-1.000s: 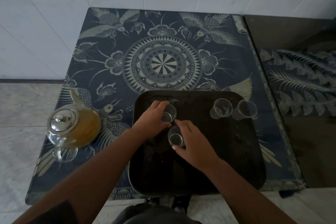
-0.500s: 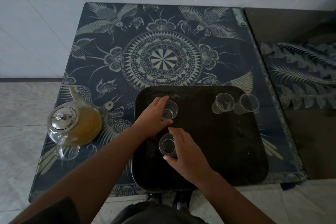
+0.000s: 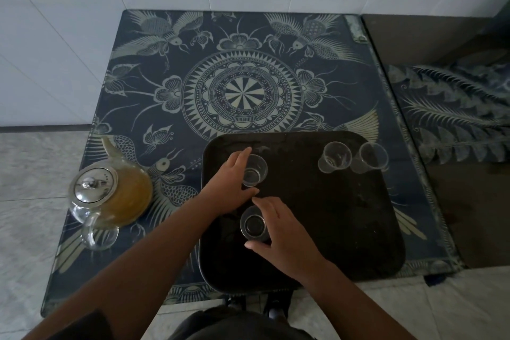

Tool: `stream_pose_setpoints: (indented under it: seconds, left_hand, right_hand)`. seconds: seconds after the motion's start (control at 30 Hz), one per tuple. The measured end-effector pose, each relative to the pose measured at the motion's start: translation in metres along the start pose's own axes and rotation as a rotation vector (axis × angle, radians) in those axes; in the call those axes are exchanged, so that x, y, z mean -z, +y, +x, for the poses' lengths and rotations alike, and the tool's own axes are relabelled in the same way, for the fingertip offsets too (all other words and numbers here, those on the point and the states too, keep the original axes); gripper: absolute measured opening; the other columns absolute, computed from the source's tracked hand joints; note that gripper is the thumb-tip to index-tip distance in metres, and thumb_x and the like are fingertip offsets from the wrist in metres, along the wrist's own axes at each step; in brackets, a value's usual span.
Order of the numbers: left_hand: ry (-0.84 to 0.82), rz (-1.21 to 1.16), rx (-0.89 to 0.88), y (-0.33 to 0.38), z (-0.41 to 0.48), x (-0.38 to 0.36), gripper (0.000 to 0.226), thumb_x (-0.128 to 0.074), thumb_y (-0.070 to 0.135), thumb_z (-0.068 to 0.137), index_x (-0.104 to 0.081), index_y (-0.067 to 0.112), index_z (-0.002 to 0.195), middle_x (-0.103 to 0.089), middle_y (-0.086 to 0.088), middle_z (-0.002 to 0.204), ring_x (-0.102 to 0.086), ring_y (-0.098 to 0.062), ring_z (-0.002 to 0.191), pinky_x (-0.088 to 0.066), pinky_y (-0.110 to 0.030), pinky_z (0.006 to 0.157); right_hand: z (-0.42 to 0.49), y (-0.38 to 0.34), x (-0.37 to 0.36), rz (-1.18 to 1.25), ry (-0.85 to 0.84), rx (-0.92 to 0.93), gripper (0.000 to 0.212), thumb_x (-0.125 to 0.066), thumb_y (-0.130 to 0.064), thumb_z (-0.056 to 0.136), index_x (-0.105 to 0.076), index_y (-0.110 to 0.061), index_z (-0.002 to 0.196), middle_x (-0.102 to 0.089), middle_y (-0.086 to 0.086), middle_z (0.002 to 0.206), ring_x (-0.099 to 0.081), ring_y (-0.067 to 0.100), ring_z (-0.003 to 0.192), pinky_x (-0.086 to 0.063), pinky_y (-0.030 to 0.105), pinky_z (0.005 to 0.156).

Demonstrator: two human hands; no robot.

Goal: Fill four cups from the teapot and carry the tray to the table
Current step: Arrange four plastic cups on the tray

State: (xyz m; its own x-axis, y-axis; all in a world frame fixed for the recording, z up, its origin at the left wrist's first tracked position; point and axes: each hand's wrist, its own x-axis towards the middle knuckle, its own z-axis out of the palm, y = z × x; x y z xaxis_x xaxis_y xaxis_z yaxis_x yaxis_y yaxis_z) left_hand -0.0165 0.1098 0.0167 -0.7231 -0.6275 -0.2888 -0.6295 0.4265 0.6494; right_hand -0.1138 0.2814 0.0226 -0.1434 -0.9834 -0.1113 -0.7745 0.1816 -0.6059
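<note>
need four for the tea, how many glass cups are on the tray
4: one at the left hand, one held by the right hand, two at the tray's far right corner.

Tray near-left part under forearms; dark cloth cut off at right edge

Patterned table; teapot; tray
</note>
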Motion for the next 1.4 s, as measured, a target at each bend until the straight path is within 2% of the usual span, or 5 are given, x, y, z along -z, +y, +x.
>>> stream_pose_setpoints:
  seconds: [0.33, 0.63, 0.77, 1.17, 1.4]
  left_hand:
    - [0.055, 0.103, -0.03, 0.004, -0.008, 0.016, 0.093, -0.072, 0.042, 0.09, -0.019, 0.016, 0.162, -0.019, -0.005, 0.167, -0.018, -0.031, 0.153, -0.029, -0.05, 0.122]
    - [0.069, 0.205, -0.098, 0.048, 0.006, 0.025, 0.069, -0.069, 0.039, 0.093, -0.041, 0.018, 0.152, -0.045, -0.005, 0.155, -0.033, -0.023, 0.148, -0.024, -0.045, 0.124]
    - [0.068, 0.205, -0.108, 0.075, 0.018, 0.01, 0.068, -0.068, 0.038, 0.094, -0.041, 0.018, 0.154, -0.046, -0.003, 0.156, -0.034, -0.019, 0.148, -0.027, -0.03, 0.119]
    - [0.067, 0.224, -0.016, 0.156, 0.055, -0.052, 0.053, -0.067, 0.034, 0.094, -0.053, 0.018, 0.143, -0.062, -0.002, 0.138, -0.057, -0.018, 0.127, -0.046, -0.034, 0.107]
    - [0.127, 0.186, 0.053, 0.175, 0.064, -0.066, 0.05, -0.071, 0.041, 0.09, -0.058, 0.023, 0.136, -0.057, 0.004, 0.123, -0.06, -0.015, 0.111, -0.053, -0.039, 0.098]
  right_hand:
    - [0.004, -0.002, 0.018, 0.024, 0.062, -0.061, 0.067, -0.063, -0.05, 0.088, -0.038, -0.024, 0.145, -0.039, -0.01, 0.141, -0.041, 0.002, 0.127, -0.042, 0.018, 0.098]
    - [0.014, 0.038, 0.07, -0.092, 0.117, -0.144, 0.038, -0.06, -0.036, 0.094, -0.057, -0.02, 0.128, -0.057, -0.005, 0.119, -0.054, 0.012, 0.112, -0.048, 0.028, 0.094]
    - [0.019, 0.066, 0.098, -0.111, 0.122, -0.12, 0.037, -0.064, -0.033, 0.092, -0.059, -0.019, 0.125, -0.06, -0.003, 0.117, -0.058, 0.013, 0.108, -0.05, 0.031, 0.091]
    - [0.017, 0.155, 0.173, -0.106, 0.095, 0.007, 0.034, -0.069, -0.029, 0.089, -0.06, -0.016, 0.119, -0.057, -0.002, 0.118, -0.054, 0.014, 0.108, -0.048, 0.027, 0.089]
    - [0.02, 0.196, 0.193, -0.147, 0.117, 0.043, 0.055, -0.075, -0.033, 0.084, -0.055, -0.016, 0.132, -0.05, -0.004, 0.129, -0.044, 0.013, 0.122, -0.041, 0.021, 0.095]
